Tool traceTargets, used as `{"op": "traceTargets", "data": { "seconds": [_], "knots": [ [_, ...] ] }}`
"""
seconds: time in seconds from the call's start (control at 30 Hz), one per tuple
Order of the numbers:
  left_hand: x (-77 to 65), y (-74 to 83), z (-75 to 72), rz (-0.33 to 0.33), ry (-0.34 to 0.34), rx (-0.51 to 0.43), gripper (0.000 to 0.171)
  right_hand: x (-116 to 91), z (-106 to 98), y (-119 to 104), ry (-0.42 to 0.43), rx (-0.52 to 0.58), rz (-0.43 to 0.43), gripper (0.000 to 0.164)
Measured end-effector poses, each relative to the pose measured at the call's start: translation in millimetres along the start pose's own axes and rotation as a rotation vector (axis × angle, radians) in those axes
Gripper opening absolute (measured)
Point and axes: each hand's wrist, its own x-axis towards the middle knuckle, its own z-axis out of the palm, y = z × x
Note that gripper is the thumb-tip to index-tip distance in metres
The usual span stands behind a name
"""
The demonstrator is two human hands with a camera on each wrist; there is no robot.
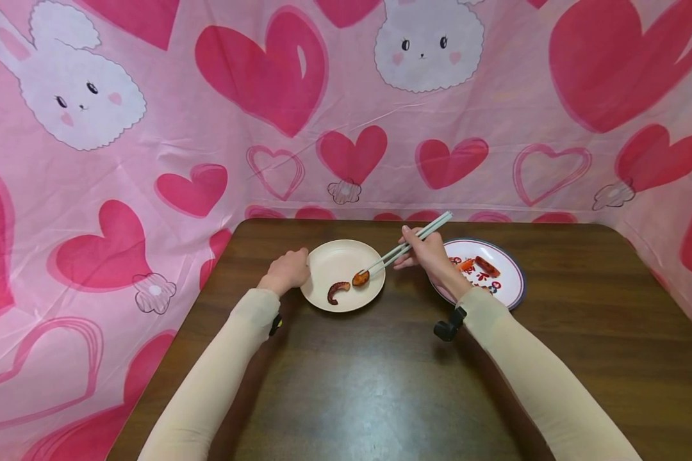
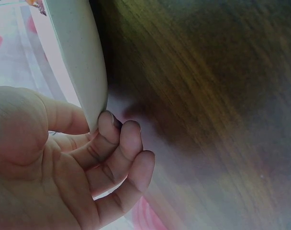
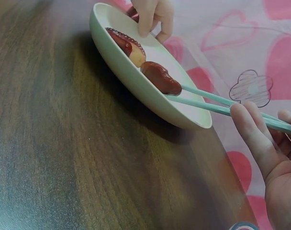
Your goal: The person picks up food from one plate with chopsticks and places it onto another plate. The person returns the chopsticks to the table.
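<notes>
On the left, a cream plate lies on the table with two pieces of food. My left hand pinches its left rim between thumb and fingers; in the left wrist view that rim sits in the pinch. My right hand holds a pair of pale green chopsticks. Their tips meet a glossy reddish-brown piece of food, one stick on either side in the right wrist view, close over the plate. Beside that piece lies a dark, curved octopus tentacle with a row of suckers.
A white plate with a blue rim and red print stands to the right, partly behind my right forearm. On it are a reddish-brown sausage-like piece and an orange piece. Pink heart-patterned cloth hangs behind the brown table.
</notes>
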Motion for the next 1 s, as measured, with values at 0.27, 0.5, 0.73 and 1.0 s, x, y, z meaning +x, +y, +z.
{"op": "traceTargets", "data": {
  "seconds": [0.27, 0.5, 0.73, 1.0],
  "knots": [
    [0.9, -0.6, 0.7, 0.007, 0.003, 0.006, 0.034, -2.5, 0.7, -1.0, -0.018, 0.002, -0.003, 0.043],
    [1.9, -2.6, 0.4, 0.009, 0.001, -0.006, 0.034, -3.2, 1.2, -2.2, -0.035, -0.01, 0.005, 0.042],
    [0.8, -2.8, -0.2, 0.019, 0.003, -0.004, 0.034, -5.0, 3.5, -3.5, -0.048, -0.016, -0.003, 0.042],
    [-0.3, -1.4, -2.1, 0.02, -0.001, -0.003, 0.034, -6.3, 2.9, -3.5, -0.06, -0.02, -0.009, 0.045]
  ]
}}
